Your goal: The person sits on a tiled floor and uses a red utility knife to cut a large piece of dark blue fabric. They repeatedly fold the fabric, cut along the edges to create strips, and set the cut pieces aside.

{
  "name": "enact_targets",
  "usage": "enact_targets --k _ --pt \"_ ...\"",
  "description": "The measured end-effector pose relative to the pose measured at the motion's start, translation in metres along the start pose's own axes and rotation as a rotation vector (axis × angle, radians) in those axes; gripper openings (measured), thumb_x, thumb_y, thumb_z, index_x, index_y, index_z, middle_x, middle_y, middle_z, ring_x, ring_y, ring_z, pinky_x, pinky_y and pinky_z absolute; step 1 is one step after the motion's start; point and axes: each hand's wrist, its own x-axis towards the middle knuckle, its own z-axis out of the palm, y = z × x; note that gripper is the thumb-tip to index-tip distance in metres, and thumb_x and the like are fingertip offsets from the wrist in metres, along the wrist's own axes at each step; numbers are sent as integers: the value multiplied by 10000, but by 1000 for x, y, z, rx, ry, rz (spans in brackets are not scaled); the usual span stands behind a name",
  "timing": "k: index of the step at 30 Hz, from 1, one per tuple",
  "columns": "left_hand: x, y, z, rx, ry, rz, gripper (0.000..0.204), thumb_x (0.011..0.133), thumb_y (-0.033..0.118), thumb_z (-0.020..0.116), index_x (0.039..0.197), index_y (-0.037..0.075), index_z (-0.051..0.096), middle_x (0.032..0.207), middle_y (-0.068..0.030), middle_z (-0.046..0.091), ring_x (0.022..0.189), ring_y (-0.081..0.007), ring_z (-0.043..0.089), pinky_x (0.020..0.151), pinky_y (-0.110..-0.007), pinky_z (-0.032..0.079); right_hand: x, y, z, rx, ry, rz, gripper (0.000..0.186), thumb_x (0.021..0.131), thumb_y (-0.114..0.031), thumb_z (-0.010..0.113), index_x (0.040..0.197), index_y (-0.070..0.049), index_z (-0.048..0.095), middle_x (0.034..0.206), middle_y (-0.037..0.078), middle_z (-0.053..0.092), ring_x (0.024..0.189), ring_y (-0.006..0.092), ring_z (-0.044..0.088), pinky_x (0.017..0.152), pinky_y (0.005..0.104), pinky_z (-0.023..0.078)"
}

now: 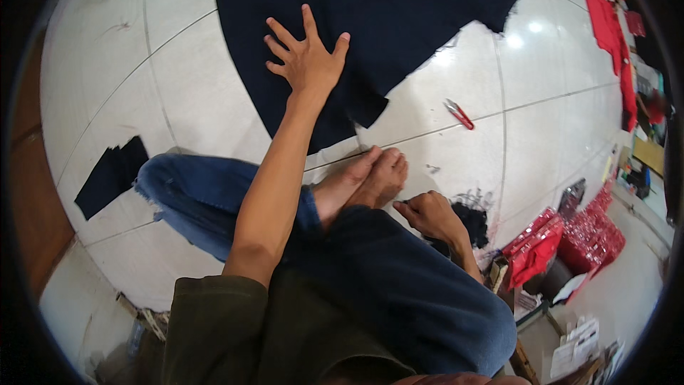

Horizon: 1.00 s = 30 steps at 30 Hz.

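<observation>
My left hand (308, 63) lies on a large piece of dark navy cloth (399, 7) spread over the floor, its fingers spread wide and nothing in them. The cloth's right edge is frayed, and a narrow flap of it hangs toward my bare feet (381, 178). Beside my feet, above my right thigh, my right hand (431, 214) is curled closed; what it holds, if anything, is hidden. A dark shape shows just below that hand, too unclear to name. Red-handled thread snips (459, 114) rest on the tiles to the right of the cloth.
A dark cloth scrap (112, 176) lies left of my knee. Frayed dark scraps and threads (472, 222) sit right of my right hand. Red shiny packets (531, 246) are piled at the right, and red cloth (605, 21) lies at the far right.
</observation>
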Motion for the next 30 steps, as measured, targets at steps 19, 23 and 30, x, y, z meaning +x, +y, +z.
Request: enact_targets --k 19,23,30 --pt "16 -88 10 163 258 -260 959 959 774 371 1665 158 166 1663 -369 -35 1492 -638 -109 1053 -861 -34 77 -38 33 -386 608 -258 376 880 -354 790 731 -35 659 663 136 664 610 326 658 632 432 506" --pt "22 -87 12 136 289 -269 921 994 692 398 1658 95 173 1657 -380 -45 1473 -653 -153 1038 -859 -93 19 13 5 -552 473 127 430 941 -400 693 707 -40 716 694 186 701 612 352 692 563 453 536" --pt "27 -78 -13 117 488 -329 736 885 693 605 1333 108 604 1428 -234 464 1358 -415 359 1059 -596 292 47 -3 17 192 -458 -164 461 1059 -372 496 1057 42 698 934 250 714 927 399 686 875 454 516"
